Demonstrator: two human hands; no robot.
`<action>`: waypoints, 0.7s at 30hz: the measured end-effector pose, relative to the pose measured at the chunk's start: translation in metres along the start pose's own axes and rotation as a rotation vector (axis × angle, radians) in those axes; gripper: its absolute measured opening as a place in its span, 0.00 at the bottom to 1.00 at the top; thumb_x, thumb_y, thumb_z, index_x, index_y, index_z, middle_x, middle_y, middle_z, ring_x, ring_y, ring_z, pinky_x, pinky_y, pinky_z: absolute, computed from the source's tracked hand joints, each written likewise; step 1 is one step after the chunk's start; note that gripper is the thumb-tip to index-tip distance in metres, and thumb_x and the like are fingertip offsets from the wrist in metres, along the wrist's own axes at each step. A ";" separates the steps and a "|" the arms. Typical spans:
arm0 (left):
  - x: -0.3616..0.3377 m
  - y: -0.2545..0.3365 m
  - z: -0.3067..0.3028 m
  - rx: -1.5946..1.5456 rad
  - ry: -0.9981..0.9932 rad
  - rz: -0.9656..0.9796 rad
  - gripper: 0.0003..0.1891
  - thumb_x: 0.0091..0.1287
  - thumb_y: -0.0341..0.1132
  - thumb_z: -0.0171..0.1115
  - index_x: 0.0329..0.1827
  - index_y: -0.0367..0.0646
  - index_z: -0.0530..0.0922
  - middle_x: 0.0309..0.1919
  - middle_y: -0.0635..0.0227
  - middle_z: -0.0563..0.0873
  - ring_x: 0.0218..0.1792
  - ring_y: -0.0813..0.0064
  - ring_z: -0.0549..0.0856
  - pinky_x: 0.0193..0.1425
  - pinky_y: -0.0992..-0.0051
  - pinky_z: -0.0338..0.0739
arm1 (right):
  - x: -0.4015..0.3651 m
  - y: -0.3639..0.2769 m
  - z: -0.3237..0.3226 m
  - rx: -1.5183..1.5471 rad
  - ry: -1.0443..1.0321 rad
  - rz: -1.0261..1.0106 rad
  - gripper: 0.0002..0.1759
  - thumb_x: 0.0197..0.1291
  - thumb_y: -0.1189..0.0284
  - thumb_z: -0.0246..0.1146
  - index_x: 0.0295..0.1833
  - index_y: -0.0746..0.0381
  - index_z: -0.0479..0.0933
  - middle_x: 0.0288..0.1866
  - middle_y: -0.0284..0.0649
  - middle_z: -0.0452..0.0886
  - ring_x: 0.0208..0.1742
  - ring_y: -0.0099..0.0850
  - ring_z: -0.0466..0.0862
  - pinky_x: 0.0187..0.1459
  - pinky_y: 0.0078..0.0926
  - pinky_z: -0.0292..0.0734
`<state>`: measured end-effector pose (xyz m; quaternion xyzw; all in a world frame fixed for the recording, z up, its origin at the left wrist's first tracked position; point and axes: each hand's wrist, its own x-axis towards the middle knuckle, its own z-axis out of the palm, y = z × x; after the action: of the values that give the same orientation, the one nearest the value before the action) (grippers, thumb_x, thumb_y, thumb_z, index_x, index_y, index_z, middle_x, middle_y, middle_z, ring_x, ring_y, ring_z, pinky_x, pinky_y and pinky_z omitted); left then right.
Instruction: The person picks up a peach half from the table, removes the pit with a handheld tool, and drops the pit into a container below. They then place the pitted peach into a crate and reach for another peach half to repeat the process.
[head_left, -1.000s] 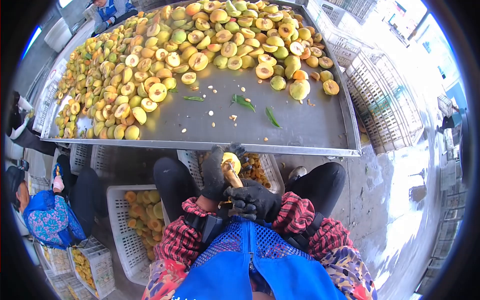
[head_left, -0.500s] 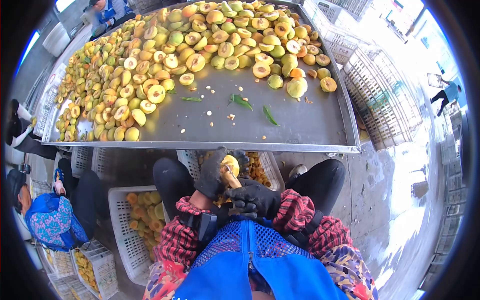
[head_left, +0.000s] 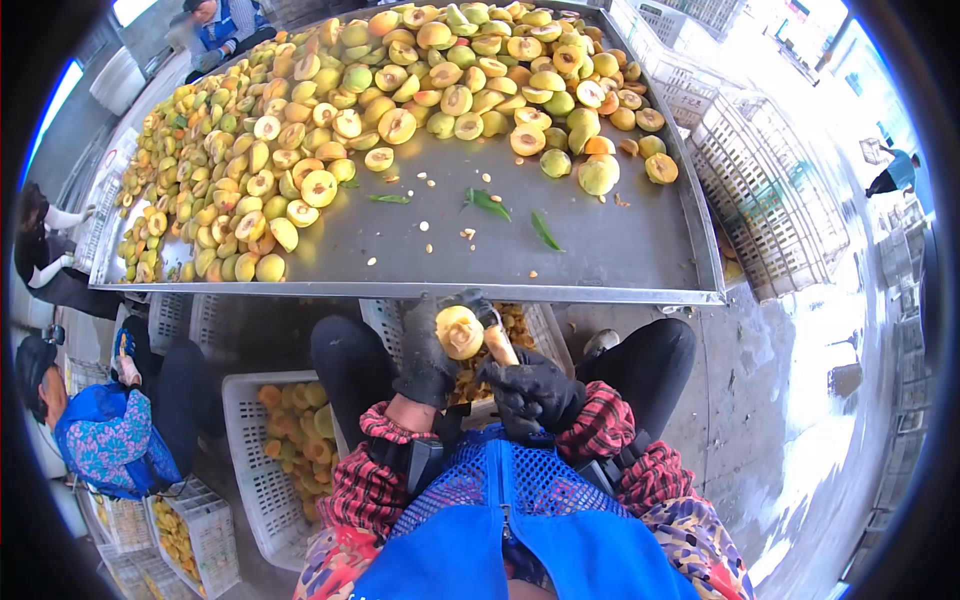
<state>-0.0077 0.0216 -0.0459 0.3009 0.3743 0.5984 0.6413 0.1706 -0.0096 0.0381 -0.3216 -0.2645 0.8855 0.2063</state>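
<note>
Left grip (head_left: 425,355) pinches a fruit (head_left: 460,333); right grip (head_left: 532,390), beside it, clasps a tool (head_left: 501,346), the desk (head_left: 625,255) beyond both.

Covering left hand (head_left: 427,352) and right hand (head_left: 537,392) with dark gloves (head_left: 545,402). Wearing red-and-black checked oversleeves (head_left: 368,492) with gathered cuffs, dark boxy forearm straps (head_left: 425,462), and colourful patterned upper sleeves (head_left: 692,532). Also sporting a bright blue vest (head_left: 440,578) with mesh panels, front zip (head_left: 506,525), and black trousers (head_left: 662,358).
</note>
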 end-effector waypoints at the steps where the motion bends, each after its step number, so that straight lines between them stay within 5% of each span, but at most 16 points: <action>1: -0.001 0.005 0.005 0.005 0.048 -0.044 0.21 0.70 0.45 0.43 0.47 0.33 0.74 0.41 0.58 0.82 0.41 0.69 0.82 0.47 0.71 0.79 | 0.004 0.004 -0.002 -0.040 0.055 -0.076 0.11 0.62 0.67 0.57 0.45 0.61 0.70 0.17 0.31 0.69 0.11 0.18 0.64 0.11 0.17 0.58; 3: -0.004 0.015 0.016 0.008 0.144 -0.132 0.16 0.70 0.40 0.46 0.44 0.35 0.75 0.39 0.61 0.82 0.40 0.73 0.83 0.46 0.72 0.79 | 0.007 0.013 -0.001 -0.114 0.171 -0.231 0.08 0.62 0.68 0.58 0.42 0.59 0.70 0.17 0.32 0.70 0.12 0.19 0.67 0.11 0.19 0.60; 5: -0.008 0.029 0.028 -0.406 0.233 -0.401 0.12 0.70 0.35 0.47 0.45 0.35 0.75 0.40 0.61 0.82 0.40 0.73 0.83 0.46 0.72 0.79 | 0.006 0.011 -0.003 -0.341 0.309 -0.400 0.12 0.59 0.70 0.61 0.46 0.62 0.69 0.24 0.35 0.73 0.17 0.22 0.72 0.16 0.21 0.67; 8: -0.018 0.028 0.035 -0.360 0.107 -0.309 0.11 0.67 0.32 0.51 0.47 0.36 0.74 0.41 0.60 0.81 0.41 0.72 0.83 0.48 0.74 0.78 | 0.017 0.009 -0.010 -0.740 0.503 -0.791 0.20 0.54 0.73 0.66 0.49 0.66 0.68 0.34 0.40 0.76 0.33 0.27 0.79 0.32 0.26 0.75; 10: -0.020 0.020 0.036 0.111 0.057 -0.183 0.12 0.66 0.33 0.51 0.48 0.37 0.74 0.42 0.61 0.81 0.42 0.70 0.83 0.49 0.74 0.77 | 0.005 -0.010 0.014 -0.929 0.526 -0.763 0.22 0.52 0.70 0.67 0.49 0.66 0.68 0.36 0.43 0.77 0.36 0.33 0.80 0.35 0.30 0.75; 12: -0.033 0.016 0.042 0.805 0.008 0.168 0.13 0.63 0.32 0.54 0.49 0.38 0.74 0.43 0.61 0.81 0.44 0.69 0.82 0.49 0.74 0.76 | 0.017 0.007 -0.003 -1.149 0.641 -0.731 0.25 0.50 0.65 0.68 0.49 0.66 0.68 0.40 0.49 0.76 0.42 0.45 0.79 0.42 0.37 0.73; 14: -0.028 0.010 0.041 0.585 -0.031 0.083 0.15 0.66 0.37 0.52 0.50 0.37 0.75 0.45 0.60 0.82 0.45 0.69 0.82 0.50 0.73 0.76 | 0.019 0.008 -0.013 -1.177 0.690 -0.653 0.26 0.50 0.67 0.68 0.52 0.65 0.68 0.41 0.49 0.76 0.44 0.45 0.79 0.44 0.37 0.73; 16: -0.029 0.021 0.049 -0.240 0.042 -0.320 0.27 0.69 0.52 0.44 0.53 0.33 0.74 0.47 0.57 0.81 0.47 0.66 0.82 0.53 0.70 0.77 | 0.007 -0.005 -0.005 -1.082 0.788 -0.550 0.24 0.50 0.69 0.67 0.51 0.65 0.68 0.40 0.51 0.77 0.44 0.48 0.79 0.44 0.39 0.72; 19: -0.029 0.031 0.052 -0.310 0.047 -0.361 0.35 0.69 0.60 0.36 0.56 0.32 0.72 0.49 0.55 0.80 0.47 0.62 0.81 0.54 0.65 0.77 | 0.008 0.002 -0.030 -1.176 0.874 -0.603 0.23 0.50 0.68 0.66 0.50 0.65 0.68 0.40 0.51 0.77 0.43 0.50 0.78 0.43 0.40 0.72; 21: -0.029 0.033 0.052 -0.417 0.057 -0.380 0.34 0.69 0.58 0.38 0.56 0.31 0.71 0.49 0.53 0.80 0.48 0.61 0.81 0.53 0.62 0.78 | 0.006 0.009 -0.039 -1.225 0.834 -0.680 0.22 0.53 0.65 0.65 0.50 0.64 0.69 0.35 0.48 0.78 0.34 0.40 0.81 0.33 0.35 0.74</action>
<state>0.0178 -0.0009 0.0132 0.0698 0.3108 0.5399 0.7791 0.1910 -0.0004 0.0044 -0.5828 -0.6863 0.2803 0.3329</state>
